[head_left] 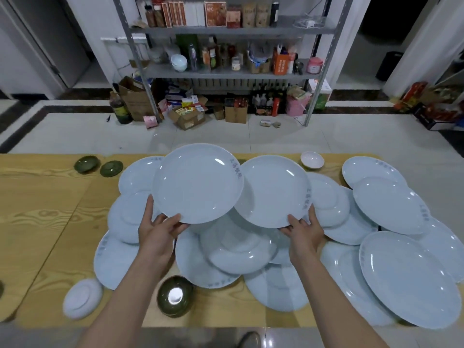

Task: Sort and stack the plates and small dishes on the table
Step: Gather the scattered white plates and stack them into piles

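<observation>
Over the table (50,209), left hand (158,232) and right hand (305,232) grip illegibly lettered plates (198,183) (273,192).

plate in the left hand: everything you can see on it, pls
The plate is round, pale blue-white and glossy, ceramic by the look, with a shallow well and grey printed characters on its right rim. It is face up, tilted toward the camera, held above the pile. The left hand pinches its near edge, thumb on top. Its right edge overlaps a second plate held by the right hand; contact unclear.
</observation>
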A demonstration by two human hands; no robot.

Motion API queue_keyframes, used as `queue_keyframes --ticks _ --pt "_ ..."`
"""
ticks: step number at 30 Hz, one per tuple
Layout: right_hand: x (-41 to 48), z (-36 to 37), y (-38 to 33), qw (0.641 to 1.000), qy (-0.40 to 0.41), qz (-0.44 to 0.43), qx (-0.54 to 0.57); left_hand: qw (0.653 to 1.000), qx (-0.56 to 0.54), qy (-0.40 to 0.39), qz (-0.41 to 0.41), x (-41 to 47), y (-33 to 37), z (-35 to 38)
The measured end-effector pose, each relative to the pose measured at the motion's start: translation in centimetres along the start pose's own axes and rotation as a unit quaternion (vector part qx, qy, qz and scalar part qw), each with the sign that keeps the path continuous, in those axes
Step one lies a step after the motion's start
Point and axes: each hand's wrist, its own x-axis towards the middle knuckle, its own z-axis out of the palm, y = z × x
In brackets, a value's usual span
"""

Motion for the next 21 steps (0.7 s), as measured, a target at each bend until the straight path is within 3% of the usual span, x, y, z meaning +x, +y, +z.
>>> queue_keyframes --ticks 21 --pt "-28.5 14.2 16.4 0.984 -0.157 0.055 -0.057 0.996 -0.081 0.034 0.034 -9.0 12.9 -27.6"
